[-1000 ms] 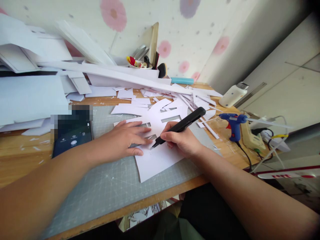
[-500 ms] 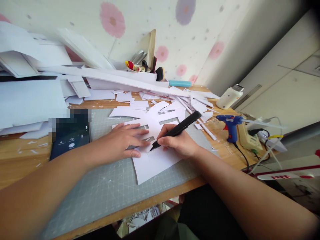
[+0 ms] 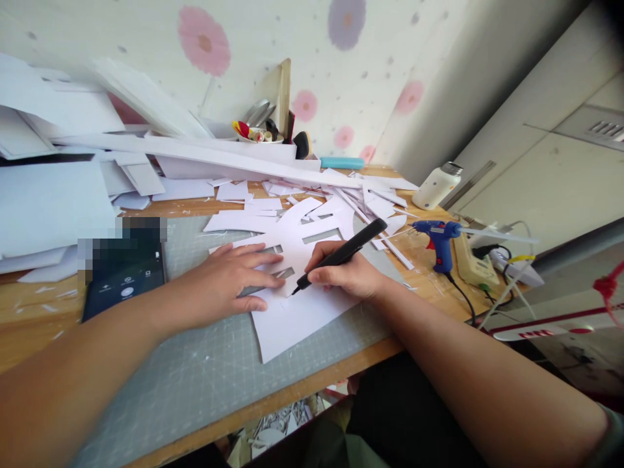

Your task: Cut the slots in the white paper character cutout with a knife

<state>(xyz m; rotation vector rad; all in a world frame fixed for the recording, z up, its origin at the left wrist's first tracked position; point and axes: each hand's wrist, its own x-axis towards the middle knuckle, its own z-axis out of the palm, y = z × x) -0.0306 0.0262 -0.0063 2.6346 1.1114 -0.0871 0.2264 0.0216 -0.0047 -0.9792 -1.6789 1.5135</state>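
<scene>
My right hand (image 3: 344, 270) grips a black craft knife (image 3: 348, 247) like a pen, its handle slanting up to the right. The thin tip points down at a white foam board piece (image 3: 292, 325), close to faint small marks; I cannot tell whether it touches. Long cut-out slots run through the upper part of this board. My left hand (image 3: 244, 276) lies flat on the board's left side, fingers spread over the slots, holding nothing. Under the board is a grey gridded cutting mat (image 3: 195, 370).
A phone (image 3: 129, 273) lies left of my left hand. White board sheets (image 3: 49, 201) and scraps are heaped behind. To the right are a blue glue gun (image 3: 441, 244), a power strip (image 3: 472, 263) with cables, and a white bottle (image 3: 439, 185). A cup of tools (image 3: 258, 133) stands at the back.
The view has shifted slightly, so most things appear a little further left. Both hands keep nearly the same pose, and the knife tip stays by the same small area of the board.
</scene>
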